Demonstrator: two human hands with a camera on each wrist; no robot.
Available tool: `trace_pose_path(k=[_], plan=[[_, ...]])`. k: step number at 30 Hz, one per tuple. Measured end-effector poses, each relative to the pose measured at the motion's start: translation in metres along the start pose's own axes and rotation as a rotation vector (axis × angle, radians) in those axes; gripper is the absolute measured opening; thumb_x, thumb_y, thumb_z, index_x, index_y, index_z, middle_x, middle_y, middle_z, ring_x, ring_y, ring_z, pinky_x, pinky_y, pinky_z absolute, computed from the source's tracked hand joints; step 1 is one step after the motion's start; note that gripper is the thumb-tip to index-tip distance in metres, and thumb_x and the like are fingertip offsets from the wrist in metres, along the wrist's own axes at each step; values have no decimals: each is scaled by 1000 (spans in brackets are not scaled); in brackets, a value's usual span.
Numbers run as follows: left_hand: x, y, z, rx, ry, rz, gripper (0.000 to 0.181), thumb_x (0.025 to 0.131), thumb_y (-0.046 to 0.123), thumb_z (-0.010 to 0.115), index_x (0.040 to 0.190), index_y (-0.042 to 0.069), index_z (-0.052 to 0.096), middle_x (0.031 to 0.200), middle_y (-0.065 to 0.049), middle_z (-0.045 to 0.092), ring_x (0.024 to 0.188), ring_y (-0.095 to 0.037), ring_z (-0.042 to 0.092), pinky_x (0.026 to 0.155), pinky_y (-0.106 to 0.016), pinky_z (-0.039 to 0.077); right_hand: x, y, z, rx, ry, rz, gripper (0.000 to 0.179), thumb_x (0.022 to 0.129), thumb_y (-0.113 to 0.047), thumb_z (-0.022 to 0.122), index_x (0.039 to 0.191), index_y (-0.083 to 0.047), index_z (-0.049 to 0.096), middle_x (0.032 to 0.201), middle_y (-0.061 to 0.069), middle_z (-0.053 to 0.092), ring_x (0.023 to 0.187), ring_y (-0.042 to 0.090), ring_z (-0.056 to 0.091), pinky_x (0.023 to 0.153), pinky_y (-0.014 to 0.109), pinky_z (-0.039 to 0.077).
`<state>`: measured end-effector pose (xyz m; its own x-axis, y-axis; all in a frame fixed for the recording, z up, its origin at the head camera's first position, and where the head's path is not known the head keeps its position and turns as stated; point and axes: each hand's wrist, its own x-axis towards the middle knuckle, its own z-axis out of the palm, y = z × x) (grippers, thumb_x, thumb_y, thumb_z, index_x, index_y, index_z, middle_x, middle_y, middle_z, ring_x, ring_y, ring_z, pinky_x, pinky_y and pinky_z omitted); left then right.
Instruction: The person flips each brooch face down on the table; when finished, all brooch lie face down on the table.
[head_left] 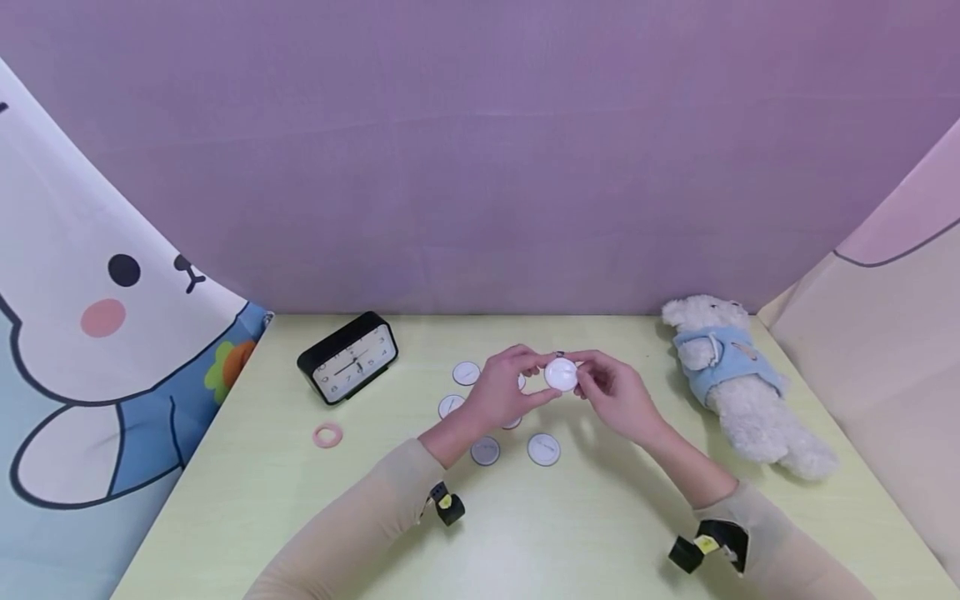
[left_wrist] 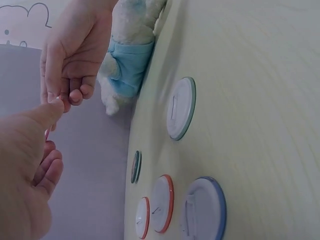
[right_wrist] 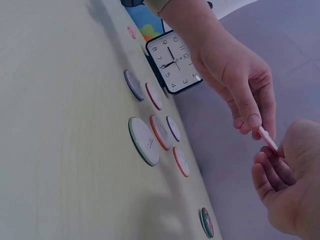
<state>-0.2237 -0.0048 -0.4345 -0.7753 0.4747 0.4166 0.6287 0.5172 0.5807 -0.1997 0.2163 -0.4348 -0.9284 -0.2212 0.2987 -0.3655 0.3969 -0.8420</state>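
Observation:
Both hands hold one round pin badge [head_left: 561,375] above the table, its white back showing in the head view. My left hand [head_left: 504,390] pinches its left edge between thumb and index finger. On the opposite edge, my right hand [head_left: 619,398] pinches it the same way. Seen edge-on in the right wrist view, the badge [right_wrist: 268,138] has a reddish rim. Below the hands, several more badges lie on the table, mostly pin side up, among them a green-rimmed one [right_wrist: 144,142] and a blue-rimmed one [left_wrist: 202,210]. The left hand partly hides some in the head view.
A black desk clock [head_left: 349,358] stands at the back left, with a pink ring [head_left: 327,435] in front of it. A plush bear [head_left: 738,379] in a blue top lies at the right. The pale table [head_left: 570,542] meets a purple backdrop [head_left: 480,183].

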Motion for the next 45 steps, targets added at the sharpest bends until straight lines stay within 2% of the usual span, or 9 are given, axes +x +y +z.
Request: trace_pose_path(k=[3,9,14,20,25,28,38,42,45], plan=[[-1,-3,3,13,-51,-15,47,90,28,88,131,10,76,105,-7,74,95,-22,70,84,-26,61,-2,6,0,-58,-35,-3,32,100,3,66,131,3,69,93,15,72,79,18,68,71,23,60],[-4,-9,9,58,-128,-30,44,90,29,87,129,11,77,103,-10,74,97,-25,70,81,-23,56,-9,15,2,-211,-73,-86,43,85,2,82,127,3,71,98,10,73,83,16,69,74,31,64],[-7,-13,19,123,-164,-28,45,90,32,87,129,12,76,104,-7,75,96,-20,70,83,-23,57,-12,22,4,-292,-101,-104,42,85,-3,85,126,-2,74,100,7,71,86,17,68,75,34,65],[-9,-17,32,245,-237,-50,46,92,40,84,129,14,77,109,-2,78,102,-15,69,93,-28,59,-14,32,9,-365,-139,-79,41,84,-4,87,123,-3,76,101,6,71,84,17,66,72,26,61],[-9,-17,37,273,-298,-83,45,93,35,84,130,11,76,110,-3,78,100,-14,66,95,-28,58,-16,38,14,-397,-137,-86,39,82,-4,89,120,-1,77,96,5,71,80,16,64,69,23,56],[-8,-16,38,292,-315,-91,45,93,33,84,130,10,75,112,-3,78,101,-15,66,97,-28,58,-16,41,16,-418,-134,-92,39,83,-5,89,119,-1,77,95,5,71,78,15,62,68,22,54],[-8,-20,48,383,-336,-56,43,95,35,81,130,10,76,114,-3,79,107,-18,67,101,-28,57,-17,45,18,-467,-172,-67,38,84,-5,87,119,1,76,92,6,67,78,9,56,68,21,50],[-8,-20,47,387,-347,-46,42,95,35,81,129,11,76,115,-3,78,108,-17,66,103,-28,56,-16,46,18,-478,-184,-55,37,83,-6,87,118,3,77,91,6,67,77,10,56,68,21,50],[-7,-20,44,353,-366,-64,39,96,33,81,128,12,77,115,-2,78,109,-17,66,104,-29,55,-14,45,16,-472,-194,-49,38,81,-6,87,117,4,77,87,6,66,76,11,54,67,21,48]])
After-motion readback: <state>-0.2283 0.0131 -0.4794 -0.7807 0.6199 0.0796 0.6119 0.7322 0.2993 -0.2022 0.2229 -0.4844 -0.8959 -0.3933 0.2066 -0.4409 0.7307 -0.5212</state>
